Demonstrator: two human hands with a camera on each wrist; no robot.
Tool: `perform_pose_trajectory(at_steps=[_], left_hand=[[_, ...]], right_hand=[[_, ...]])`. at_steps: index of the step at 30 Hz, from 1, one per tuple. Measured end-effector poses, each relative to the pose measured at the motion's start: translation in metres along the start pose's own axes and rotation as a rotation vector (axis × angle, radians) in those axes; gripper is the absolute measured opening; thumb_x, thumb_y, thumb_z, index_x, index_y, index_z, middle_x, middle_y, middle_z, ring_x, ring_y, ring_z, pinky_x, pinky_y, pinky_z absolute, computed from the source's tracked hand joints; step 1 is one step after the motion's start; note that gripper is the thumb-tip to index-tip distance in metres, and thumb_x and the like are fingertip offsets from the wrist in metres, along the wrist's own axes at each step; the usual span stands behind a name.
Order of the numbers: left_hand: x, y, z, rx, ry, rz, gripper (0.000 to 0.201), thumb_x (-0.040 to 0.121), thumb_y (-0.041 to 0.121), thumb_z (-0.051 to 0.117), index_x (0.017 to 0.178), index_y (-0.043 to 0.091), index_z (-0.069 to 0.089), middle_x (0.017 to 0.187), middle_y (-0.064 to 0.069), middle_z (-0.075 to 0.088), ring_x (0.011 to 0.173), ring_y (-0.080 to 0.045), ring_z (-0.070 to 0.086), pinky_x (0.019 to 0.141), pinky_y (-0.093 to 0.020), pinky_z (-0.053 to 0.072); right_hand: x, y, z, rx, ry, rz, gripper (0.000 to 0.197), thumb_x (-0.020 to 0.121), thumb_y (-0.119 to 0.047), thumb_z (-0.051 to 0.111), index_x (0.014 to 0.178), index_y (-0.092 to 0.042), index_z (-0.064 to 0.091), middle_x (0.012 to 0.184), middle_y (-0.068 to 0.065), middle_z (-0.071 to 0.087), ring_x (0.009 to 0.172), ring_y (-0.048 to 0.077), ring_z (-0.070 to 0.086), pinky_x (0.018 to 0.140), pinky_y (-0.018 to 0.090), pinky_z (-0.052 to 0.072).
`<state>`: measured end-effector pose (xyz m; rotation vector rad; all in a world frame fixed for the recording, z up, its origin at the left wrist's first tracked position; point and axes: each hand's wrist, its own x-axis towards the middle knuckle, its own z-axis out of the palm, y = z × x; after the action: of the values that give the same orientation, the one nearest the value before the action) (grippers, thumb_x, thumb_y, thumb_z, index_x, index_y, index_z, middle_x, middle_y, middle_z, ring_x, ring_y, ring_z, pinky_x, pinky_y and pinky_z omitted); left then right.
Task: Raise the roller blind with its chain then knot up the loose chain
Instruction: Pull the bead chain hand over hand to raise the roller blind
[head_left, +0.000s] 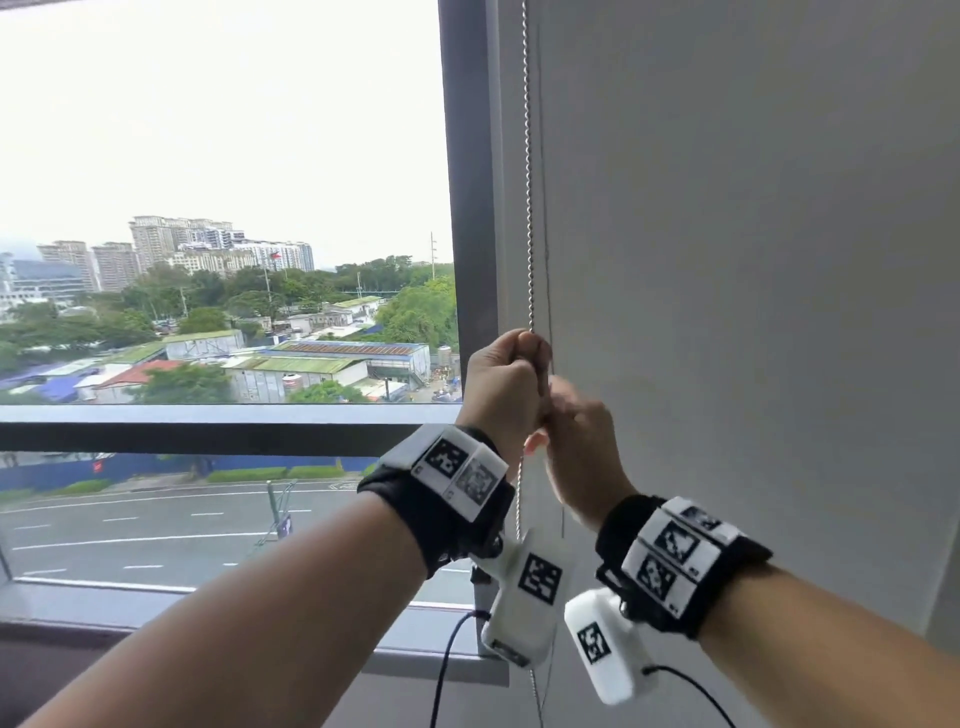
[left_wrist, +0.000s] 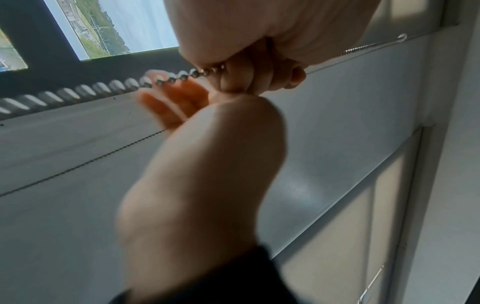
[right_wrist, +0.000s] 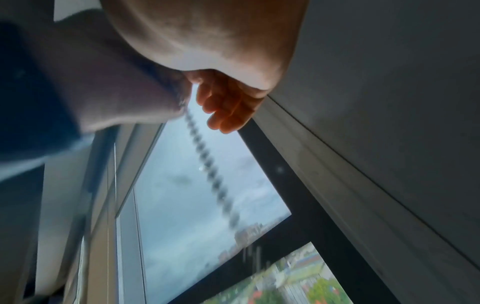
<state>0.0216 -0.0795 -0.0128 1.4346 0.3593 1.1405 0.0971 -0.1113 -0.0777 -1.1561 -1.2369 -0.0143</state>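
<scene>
A silver bead chain (head_left: 528, 182) hangs straight down beside the dark window post. My left hand (head_left: 506, 384) grips it in a fist at about sill height, and the chain looks taut above that fist. The left wrist view shows the beads (left_wrist: 182, 77) entering my curled left fingers (left_wrist: 259, 76). My right hand (head_left: 576, 431) sits just below and to the right, blurred. Its fingers (right_wrist: 228, 107) are loosely bent beside the chain (right_wrist: 207, 162) and hold nothing. Below both hands the loose chain (head_left: 519, 493) dangles. No blind fabric covers the pane at left.
A dark window post (head_left: 467, 182) stands left of the chain, and a grey wall panel (head_left: 753, 260) fills the right. A thin second strand (head_left: 545, 208) runs along that panel. The sill (head_left: 208, 597) lies below, and camera cables (head_left: 447, 665) hang from my wrists.
</scene>
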Motion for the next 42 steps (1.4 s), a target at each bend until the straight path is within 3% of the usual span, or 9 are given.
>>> perform_pose_trajectory(at_steps=[4, 11, 17, 20, 23, 25, 28, 33, 42], left_hand=[[-0.008, -0.005, -0.001, -0.028, -0.028, -0.080, 0.039, 0.085, -0.007, 0.024, 0.058, 0.016, 0.039, 0.039, 0.008, 0.032, 0.027, -0.002, 0.027, 0.031, -0.009, 0.019], [-0.031, -0.049, -0.014, 0.102, -0.039, -0.188, 0.034, 0.091, 0.000, 0.029, 0.066, 0.014, 0.048, 0.048, 0.001, 0.030, 0.032, -0.006, 0.023, 0.038, -0.012, 0.015], [-0.051, -0.086, -0.024, 0.175, -0.087, -0.265, 0.039, 0.089, -0.004, 0.030, 0.057, 0.013, 0.046, 0.040, 0.003, 0.034, 0.034, -0.010, 0.026, 0.038, -0.017, 0.021], [-0.043, -0.084, -0.028, 0.166, -0.134, -0.272, 0.025, 0.091, -0.001, 0.041, 0.079, -0.009, 0.061, 0.061, -0.014, 0.054, 0.048, -0.018, 0.045, 0.039, -0.019, 0.038], [-0.031, -0.069, -0.031, 0.054, -0.098, -0.218, 0.024, 0.092, 0.001, 0.044, 0.103, -0.013, 0.060, 0.079, -0.017, 0.057, 0.061, -0.020, 0.050, 0.049, -0.018, 0.046], [-0.022, -0.056, -0.032, -0.008, -0.091, -0.169, 0.030, 0.096, 0.011, 0.041, 0.114, -0.004, 0.059, 0.090, -0.013, 0.066, 0.076, -0.019, 0.062, 0.073, -0.028, 0.052], [-0.009, -0.038, -0.033, -0.010, -0.099, -0.117, 0.036, 0.098, 0.018, 0.035, 0.119, -0.003, 0.055, 0.100, -0.014, 0.066, 0.094, -0.023, 0.061, 0.096, -0.042, 0.041], [0.006, -0.011, -0.029, -0.151, -0.134, -0.037, 0.037, 0.098, 0.020, 0.035, 0.118, -0.005, 0.055, 0.099, -0.016, 0.063, 0.084, -0.020, 0.061, 0.076, -0.025, 0.052], [0.011, -0.023, -0.014, -0.144, -0.164, -0.027, 0.033, 0.098, 0.025, 0.035, 0.090, 0.009, 0.062, 0.062, -0.004, 0.056, 0.052, -0.015, 0.052, 0.052, -0.025, 0.036]], right_hand=[[0.051, -0.044, -0.011, 0.044, 0.083, -0.019, 0.028, 0.079, -0.014, 0.037, 0.083, -0.016, 0.065, 0.066, 0.002, 0.062, 0.062, 0.014, 0.058, 0.057, 0.035, 0.050], [0.113, -0.103, -0.008, 0.196, 0.041, -0.003, 0.031, 0.104, -0.015, 0.032, 0.110, -0.003, 0.060, 0.070, 0.009, 0.060, 0.062, 0.023, 0.062, 0.054, 0.032, 0.054], [0.123, -0.096, 0.001, 0.226, 0.096, 0.024, 0.033, 0.102, -0.019, 0.032, 0.079, -0.017, 0.055, 0.057, -0.003, 0.042, 0.041, 0.009, 0.033, 0.042, 0.022, 0.028], [0.119, -0.081, 0.007, 0.169, 0.187, -0.041, 0.030, 0.093, -0.027, 0.032, 0.067, -0.024, 0.047, 0.054, -0.007, 0.038, 0.045, 0.011, 0.032, 0.048, 0.024, 0.025], [0.114, -0.071, 0.009, 0.164, 0.218, -0.039, 0.029, 0.090, -0.031, 0.032, 0.065, -0.024, 0.045, 0.052, -0.010, 0.036, 0.046, 0.011, 0.030, 0.050, 0.024, 0.024], [0.107, -0.060, 0.010, 0.124, 0.218, -0.050, 0.030, 0.091, -0.031, 0.032, 0.064, -0.025, 0.045, 0.052, -0.011, 0.036, 0.048, 0.011, 0.031, 0.052, 0.025, 0.025], [0.085, -0.037, 0.013, 0.065, 0.199, -0.048, 0.029, 0.091, -0.030, 0.032, 0.065, -0.027, 0.045, 0.055, -0.011, 0.038, 0.052, 0.014, 0.034, 0.055, 0.030, 0.029], [0.027, 0.007, 0.020, 0.058, 0.125, -0.004, 0.029, 0.097, -0.031, 0.036, 0.074, -0.020, 0.050, 0.061, -0.009, 0.048, 0.057, 0.013, 0.042, 0.058, 0.041, 0.038], [-0.043, 0.051, 0.027, 0.163, 0.016, 0.168, 0.030, 0.099, -0.022, 0.034, 0.070, -0.022, 0.042, 0.056, -0.009, 0.032, 0.046, 0.008, 0.026, 0.041, 0.023, 0.024]])
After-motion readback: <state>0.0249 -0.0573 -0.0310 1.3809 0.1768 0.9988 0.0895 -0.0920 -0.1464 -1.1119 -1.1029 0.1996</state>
